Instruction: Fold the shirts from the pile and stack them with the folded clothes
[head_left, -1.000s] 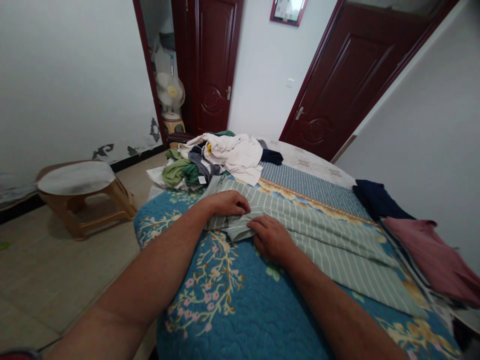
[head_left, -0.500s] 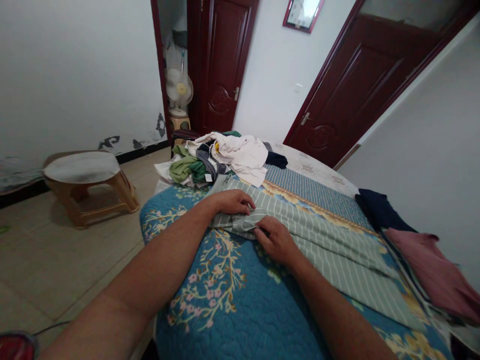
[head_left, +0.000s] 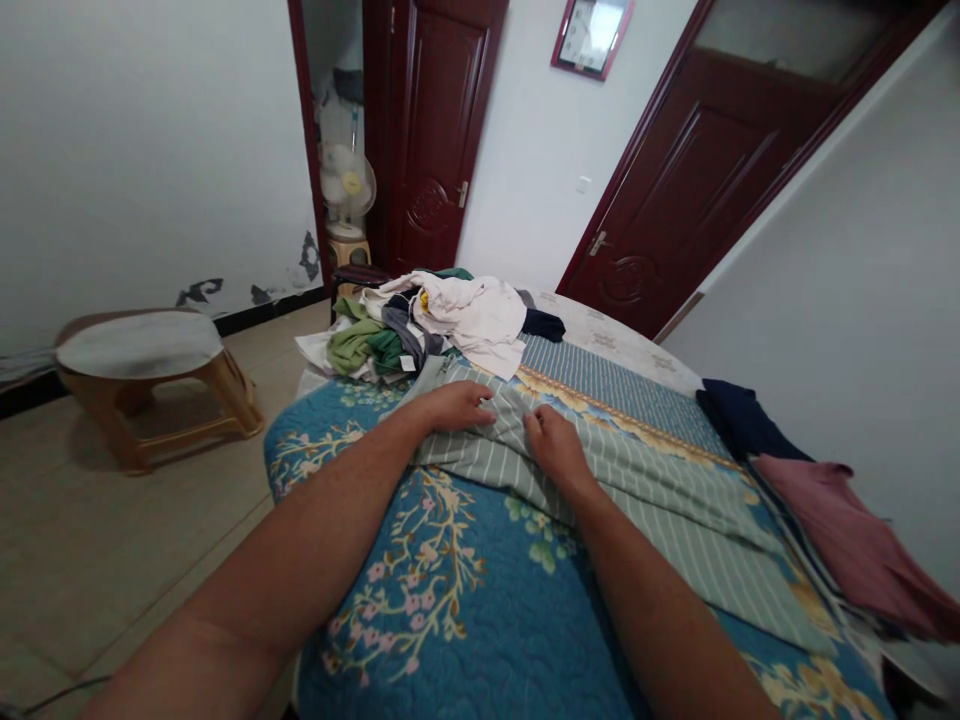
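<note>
A pair of pale green trousers (head_left: 675, 485) with white stripes, as far as its two long legs show, lies stretched across the quilt, wrinkled near my hands. My left hand (head_left: 456, 407) rests on the cloth at its left end, thumb and fingers apart, with no fabric visibly gripped. A short way to the right, my right hand (head_left: 556, 447) has its fingers curled together on a raised fold of the trousers. The fingertips of the right hand are partly hidden.
Beneath lies a blue flowered quilt (head_left: 525, 610). A heap of mixed clothes (head_left: 472, 315) sits at the far end. Dark blue folded cloth (head_left: 750, 420) and a pink garment (head_left: 847, 530) lie on the right. A stool (head_left: 142, 345) stands on the floor at left.
My right hand has moved up and away from the near edge, carrying the fold with it. The near edge of the trousers now lies flatter. My left hand's fingers have spread slightly.
</note>
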